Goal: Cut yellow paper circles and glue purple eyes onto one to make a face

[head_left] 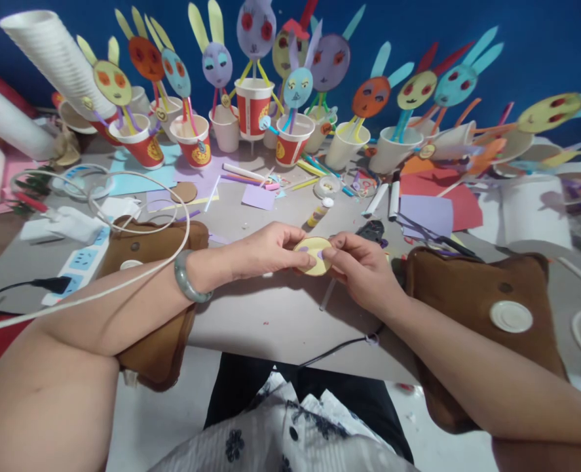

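Note:
A round yellow paper disc (314, 265) with small purple pieces on it is held over the front of the table, between my two hands. My left hand (278, 248) grips its left side, thumb across the face. On the other side my right hand (361, 265) pinches the edge, its thumb and fingertip at a purple piece. A yellow glue stick (318, 215) with a white cap lies just beyond the disc. To the right of it sits a dark crumpled item (370, 231) that I cannot make out.
Paper cups (196, 139) holding paper rabbit figures (217, 65) line the back. Brown cushions (477, 314) lie at both sides. A white cable (188, 226) crosses over my left arm, near a power strip (81, 262). Purple paper (425, 215), pens and scraps lie mid-table.

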A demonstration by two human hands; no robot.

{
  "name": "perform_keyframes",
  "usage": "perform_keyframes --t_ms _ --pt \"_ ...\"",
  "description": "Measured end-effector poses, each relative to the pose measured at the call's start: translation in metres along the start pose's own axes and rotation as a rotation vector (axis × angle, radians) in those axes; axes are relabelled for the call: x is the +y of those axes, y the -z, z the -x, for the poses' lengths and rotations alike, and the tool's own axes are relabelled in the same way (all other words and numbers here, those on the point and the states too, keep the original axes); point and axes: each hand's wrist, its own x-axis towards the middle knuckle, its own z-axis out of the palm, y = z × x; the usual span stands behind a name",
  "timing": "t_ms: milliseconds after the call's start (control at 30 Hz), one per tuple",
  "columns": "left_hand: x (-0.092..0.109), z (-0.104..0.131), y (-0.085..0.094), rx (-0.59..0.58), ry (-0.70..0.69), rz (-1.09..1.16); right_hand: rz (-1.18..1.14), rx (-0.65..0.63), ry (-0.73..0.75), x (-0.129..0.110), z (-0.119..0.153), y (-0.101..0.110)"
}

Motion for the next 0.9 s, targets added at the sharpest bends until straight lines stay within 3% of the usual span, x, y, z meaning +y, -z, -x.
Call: perform_keyframes --t_ms 100,200,333,533,900 --pt "0.000 0.001 0.000 0.039 0.002 -0.015 0.115 0.081 0.119 -0.007 0.003 -0.003" --pt "0.001 0.001 -0.001 0.098 -0.001 -0.017 0.386 0.220 0.419 -0.013 0.008 -0.002" --pt "0.005 0.001 -0.002 0.118 0.001 -0.024 0.728 0.212 0.727 -0.014 0.014 0.003" --pt "0.007 0.002 -0.003 0.121 0.012 -0.009 0.882 0.226 0.769 -0.009 0.013 0.005" --pt "0.004 0.000 -0.003 0.106 -0.053 -0.027 0.887 0.193 0.766 -0.010 0.012 0.005"
